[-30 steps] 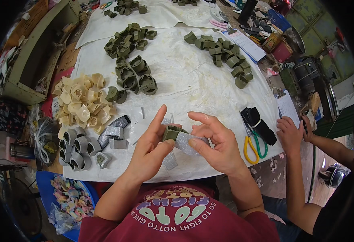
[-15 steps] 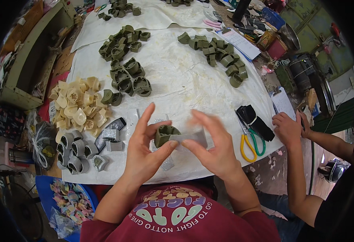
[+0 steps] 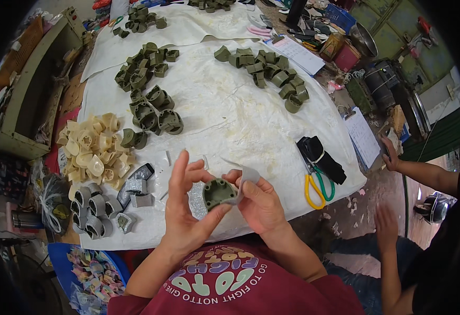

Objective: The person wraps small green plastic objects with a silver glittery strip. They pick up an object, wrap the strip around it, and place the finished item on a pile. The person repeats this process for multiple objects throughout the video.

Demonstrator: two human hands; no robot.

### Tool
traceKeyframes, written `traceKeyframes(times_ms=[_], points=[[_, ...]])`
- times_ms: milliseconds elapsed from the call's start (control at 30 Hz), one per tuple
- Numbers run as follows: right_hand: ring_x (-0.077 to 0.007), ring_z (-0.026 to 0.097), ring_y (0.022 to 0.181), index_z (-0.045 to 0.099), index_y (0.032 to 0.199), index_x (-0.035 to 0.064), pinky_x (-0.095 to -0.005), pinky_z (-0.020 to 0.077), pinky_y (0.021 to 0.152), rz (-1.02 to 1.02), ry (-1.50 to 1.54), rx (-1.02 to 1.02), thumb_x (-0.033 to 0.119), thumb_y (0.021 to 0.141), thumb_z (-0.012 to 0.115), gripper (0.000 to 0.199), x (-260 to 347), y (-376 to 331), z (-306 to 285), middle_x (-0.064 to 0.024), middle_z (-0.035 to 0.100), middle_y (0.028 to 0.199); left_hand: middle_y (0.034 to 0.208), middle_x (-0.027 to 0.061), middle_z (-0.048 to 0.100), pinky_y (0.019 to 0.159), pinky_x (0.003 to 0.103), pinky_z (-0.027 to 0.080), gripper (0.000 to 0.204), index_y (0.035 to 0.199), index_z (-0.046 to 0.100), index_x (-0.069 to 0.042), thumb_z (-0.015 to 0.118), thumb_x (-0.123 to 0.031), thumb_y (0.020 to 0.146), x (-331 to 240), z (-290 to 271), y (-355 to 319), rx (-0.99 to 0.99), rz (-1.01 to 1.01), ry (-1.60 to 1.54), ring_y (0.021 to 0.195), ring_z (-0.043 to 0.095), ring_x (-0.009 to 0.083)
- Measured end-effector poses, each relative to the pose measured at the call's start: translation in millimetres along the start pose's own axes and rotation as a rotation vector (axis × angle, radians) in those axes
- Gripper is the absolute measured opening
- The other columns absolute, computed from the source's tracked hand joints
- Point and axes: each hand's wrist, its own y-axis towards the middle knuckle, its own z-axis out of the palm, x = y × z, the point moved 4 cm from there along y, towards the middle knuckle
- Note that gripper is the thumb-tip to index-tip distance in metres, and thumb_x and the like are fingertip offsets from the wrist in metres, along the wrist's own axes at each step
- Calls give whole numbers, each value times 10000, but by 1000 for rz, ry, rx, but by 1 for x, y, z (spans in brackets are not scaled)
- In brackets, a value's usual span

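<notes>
My left hand (image 3: 183, 205) grips a hollow olive-green plastic piece (image 3: 217, 193) between thumb and fingers, its open side with small round posts turned up toward me. Between thumb and fingers, my right hand (image 3: 263, 207) pinches a grey strip (image 3: 249, 177). The strip lies against the right side of the green piece, and its free end sticks up. Under my left hand a glittery silver strip (image 3: 197, 199) lies on the white sheet. To the left stand several green pieces wrapped in silver (image 3: 97, 205), beside a dark flat object (image 3: 145, 172).
Cream plastic pieces (image 3: 91, 147) are heaped at left, with olive-green pieces (image 3: 156, 113) beyond. Yellow-and-green-handled scissors (image 3: 314, 191) lie by a black bundle (image 3: 321, 160). A blue tub (image 3: 56, 262) of scraps stands lower left. At right are a clipboard (image 3: 362, 136) and a co-worker's hand (image 3: 386, 223).
The green piece has turned so its hollow faces up, and the strip now bends up at its right side. My right hand has come lower. The co-worker's hands have left the clipboard.
</notes>
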Motion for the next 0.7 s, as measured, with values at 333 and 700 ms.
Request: traceKeyframes(times_ms=[333,700], points=[[-151,621,970,647,1112,27,-320,481,884,216,77,-15,120,907,636,226,2,3,-8,-52,666,1050,1082,109,632,1113,458,225,1059,1516,154,-71,820,-84,693,-4,6,-2,149,-7,53,1267,452,283],[-140,597,993,605,1153,-9,-304,470,896,-382,-519,-223,85,866,685,313,8,1,18,-74,632,1097,1034,108,509,905,346,415,562,1068,548,-39,865,-167,622,18,0,2,-48,-156,89,1025,517,252]])
